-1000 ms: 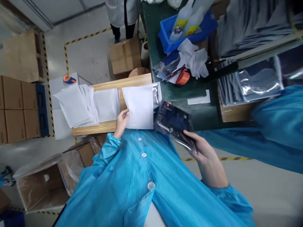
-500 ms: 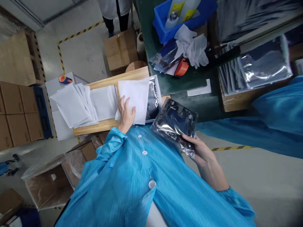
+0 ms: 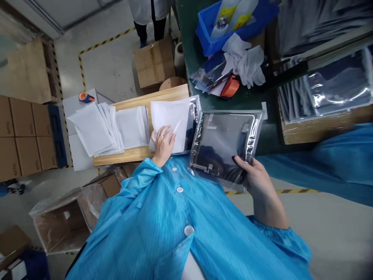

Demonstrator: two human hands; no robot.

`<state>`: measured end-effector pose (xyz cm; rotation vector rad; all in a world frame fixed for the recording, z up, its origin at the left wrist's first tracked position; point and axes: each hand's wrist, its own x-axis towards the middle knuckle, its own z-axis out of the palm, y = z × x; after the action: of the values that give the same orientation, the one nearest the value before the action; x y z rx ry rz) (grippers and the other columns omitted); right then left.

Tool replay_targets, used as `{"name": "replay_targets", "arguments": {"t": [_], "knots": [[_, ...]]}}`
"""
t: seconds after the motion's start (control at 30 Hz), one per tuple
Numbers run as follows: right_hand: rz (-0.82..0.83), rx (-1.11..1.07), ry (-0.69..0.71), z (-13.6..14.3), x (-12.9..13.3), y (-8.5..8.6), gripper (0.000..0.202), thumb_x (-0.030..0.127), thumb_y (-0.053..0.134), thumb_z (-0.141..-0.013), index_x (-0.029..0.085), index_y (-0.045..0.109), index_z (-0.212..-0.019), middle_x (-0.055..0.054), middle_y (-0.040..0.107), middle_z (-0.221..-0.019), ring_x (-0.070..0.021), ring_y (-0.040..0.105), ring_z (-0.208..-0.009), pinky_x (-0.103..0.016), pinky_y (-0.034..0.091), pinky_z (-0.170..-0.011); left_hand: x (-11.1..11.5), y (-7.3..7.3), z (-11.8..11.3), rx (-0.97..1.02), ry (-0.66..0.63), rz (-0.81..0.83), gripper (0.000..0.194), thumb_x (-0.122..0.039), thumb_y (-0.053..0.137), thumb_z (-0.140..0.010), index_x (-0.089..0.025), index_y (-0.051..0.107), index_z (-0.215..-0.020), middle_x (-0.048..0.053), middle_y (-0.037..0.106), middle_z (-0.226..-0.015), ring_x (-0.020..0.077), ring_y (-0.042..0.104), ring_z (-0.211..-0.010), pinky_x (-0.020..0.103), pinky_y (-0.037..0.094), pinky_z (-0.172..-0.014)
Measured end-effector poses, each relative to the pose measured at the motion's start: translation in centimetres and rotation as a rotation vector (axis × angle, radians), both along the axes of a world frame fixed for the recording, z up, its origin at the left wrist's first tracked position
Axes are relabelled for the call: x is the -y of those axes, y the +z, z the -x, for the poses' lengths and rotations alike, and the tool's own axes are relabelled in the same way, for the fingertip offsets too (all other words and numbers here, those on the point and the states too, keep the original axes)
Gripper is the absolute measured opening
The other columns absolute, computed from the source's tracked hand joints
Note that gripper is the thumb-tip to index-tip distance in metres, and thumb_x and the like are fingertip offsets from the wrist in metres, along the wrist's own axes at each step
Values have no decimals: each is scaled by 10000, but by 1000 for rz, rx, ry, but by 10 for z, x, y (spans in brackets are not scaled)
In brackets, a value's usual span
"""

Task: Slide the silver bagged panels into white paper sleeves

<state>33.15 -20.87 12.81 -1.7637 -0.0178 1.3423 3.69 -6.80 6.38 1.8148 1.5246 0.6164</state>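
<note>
we clamp the bagged dark panel (image 3: 223, 142) in our right hand (image 3: 256, 175), the panel extending forward and left of that grip, while our left hand (image 3: 163, 144) rests spread on the white sheet (image 3: 169, 112).

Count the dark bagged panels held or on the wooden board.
2 visible: a bagged panel in the right hand, a second panel on the board, partly under the white sheet beneath the left hand. More may be hidden.

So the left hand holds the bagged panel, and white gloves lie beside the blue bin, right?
Wrong hand: the head view shows the right hand holding the bagged dark panel; the left hand touches a white sheet. The white gloves do lie beside the blue bin.
</note>
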Motion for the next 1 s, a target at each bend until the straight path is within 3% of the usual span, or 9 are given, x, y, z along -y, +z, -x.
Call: {"name": "replay_targets", "arguments": {"t": [0.07,0.13,0.23,0.37,0.47,0.6,0.8,0.93,1.0], "knots": [[7,-20,60,-4,-10,3,462,421,1078,-531,220,818,-856,-31,788,-755,-235,761,-670,-299,674,-615,0,5,0,55,-11,10,402,-285,538,-1142,-258,749,-1484,146,685,-1608,346,599,-1541,542,314,-1374],[36,-50,125,-5,-25,4,351,346,1033,-598,212,825,-848,-41,796,-762,-215,731,-645,-276,642,-580,0,6,-1,75,-34,44,469,-237,468,-1140,-272,748,-1515,128,683,-1598,322,637,-1480,470,402,-1308],[72,-72,187,-3,-50,3,183,233,918,-719,181,841,-877,-70,818,-803,-202,723,-663,-258,621,-605,0,2,-6,17,-41,89,429,-206,508,-1109,-259,808,-1411,131,710,-1538,344,656,-1416,477,392,-1299],[82,-19,180,-2,-69,4,116,161,831,-801,171,843,-916,-60,800,-777,-183,702,-642,-242,604,-619,5,-6,-12,-95,26,39,456,-295,832,-974,-207,759,-1415,189,694,-1517,418,627,-1421,525,381,-1289],[95,3,200,-6,-69,7,112,180,852,-797,190,840,-908,-47,790,-766,-189,693,-638,-243,596,-587,10,-11,-13,-234,0,41,493,-326,907,-933,-203,719,-1371,182,699,-1455,389,658,-1363,484,469,-1211],[122,-15,243,-12,-66,13,114,196,887,-752,204,826,-848,-41,773,-745,-195,681,-624,-250,585,-541,11,-19,-7,-341,-69,105,167,-211,626,-1116,-212,699,-1266,133,763,-1297,288,728,-1242,401,553,-1108],[91,9,277,-8,-79,4,126,200,868,-760,185,830,-880,-53,787,-787,-193,694,-672,-250,564,-580,13,-19,0,-261,-85,55,485,-73,426,-1122,-253,645,-1515,115,737,-1470,247,750,-1283,370,576,-1103],[0,73,275,-4,-95,-15,190,232,896,-733,182,802,-890,-43,786,-837,-186,694,-743,-265,554,-674,22,-11,-6,-380,-91,51,394,-184,563,-1113,-245,680,-1484,145,682,-1539,310,709,-1361,450,535,-1185],[-51,113,284,0,-100,-24,227,271,904,-720,186,776,-888,-30,760,-833,-185,678,-765,-281,535,-698,28,-7,-8,-421,-42,43,489,-254,703,-1059,-202,621,-1538,192,624,-1590,349,670,-1415,476,521,-1205]]}}
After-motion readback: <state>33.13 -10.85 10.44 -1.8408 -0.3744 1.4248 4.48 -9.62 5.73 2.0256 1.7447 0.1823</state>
